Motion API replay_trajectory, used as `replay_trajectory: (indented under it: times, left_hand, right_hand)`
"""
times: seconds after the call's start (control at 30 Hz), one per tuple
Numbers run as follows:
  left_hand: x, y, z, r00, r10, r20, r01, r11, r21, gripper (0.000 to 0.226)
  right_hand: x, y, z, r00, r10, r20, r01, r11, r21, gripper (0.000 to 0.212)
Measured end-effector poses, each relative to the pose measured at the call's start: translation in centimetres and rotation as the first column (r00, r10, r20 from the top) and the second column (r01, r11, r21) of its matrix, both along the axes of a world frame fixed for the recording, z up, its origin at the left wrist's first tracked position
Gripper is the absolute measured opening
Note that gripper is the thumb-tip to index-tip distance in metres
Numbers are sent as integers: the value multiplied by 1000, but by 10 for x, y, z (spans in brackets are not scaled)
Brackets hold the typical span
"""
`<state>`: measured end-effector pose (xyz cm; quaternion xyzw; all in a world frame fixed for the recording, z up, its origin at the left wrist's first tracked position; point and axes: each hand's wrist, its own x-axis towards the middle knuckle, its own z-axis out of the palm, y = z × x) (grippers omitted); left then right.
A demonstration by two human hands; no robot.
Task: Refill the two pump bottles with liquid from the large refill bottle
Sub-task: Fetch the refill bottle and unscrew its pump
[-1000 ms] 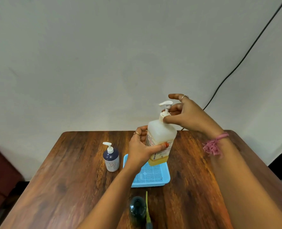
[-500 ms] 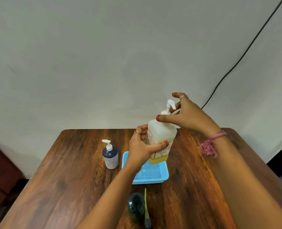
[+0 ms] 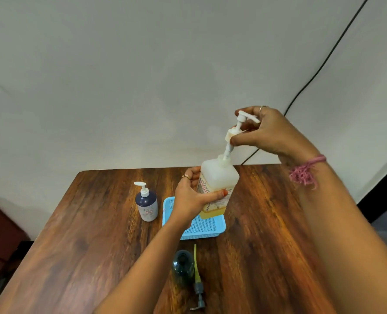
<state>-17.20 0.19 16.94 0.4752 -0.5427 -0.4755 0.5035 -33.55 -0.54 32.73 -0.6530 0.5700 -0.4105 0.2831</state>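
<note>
Refill bottle (image 3: 217, 184) stands upright at the back of the blue mesh tray (image 3: 213, 230), mid-table, a little yellow liquid at its bottom. Left to right we see: navy pump bottle (image 3: 146, 203) upright just left of the tray, pump on; dark green bottle (image 3: 183, 267) near the front edge, uncapped, its grey pump with yellow tube (image 3: 197, 279) lying beside it. Left hand (image 3: 191, 198) wraps the refill bottle's body, thumb across the label. Right hand (image 3: 271, 131) pinches the white pump head (image 3: 237, 128) at its collar, lifted clear of the neck, tube tip still in the opening.
</note>
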Motion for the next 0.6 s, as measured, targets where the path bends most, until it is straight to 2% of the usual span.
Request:
replay_trajectory:
  times: [0.2,0.4,0.6]
  left_hand:
    - [1,5,-13,999,-33,2,33,999,41,74]
    - [5,10,-22,999,-53,8,53,996,71,72]
    - [8,13,-40,998,-62,22,59,991,121,74]
  right_hand:
    - [-15,4,2,999,-32,30,32,999,1,58]
    - [-27,12,4,990,-80,112,81,997,0,42]
    - [-37,18,5,975,-118,187,122,992,-10,45]
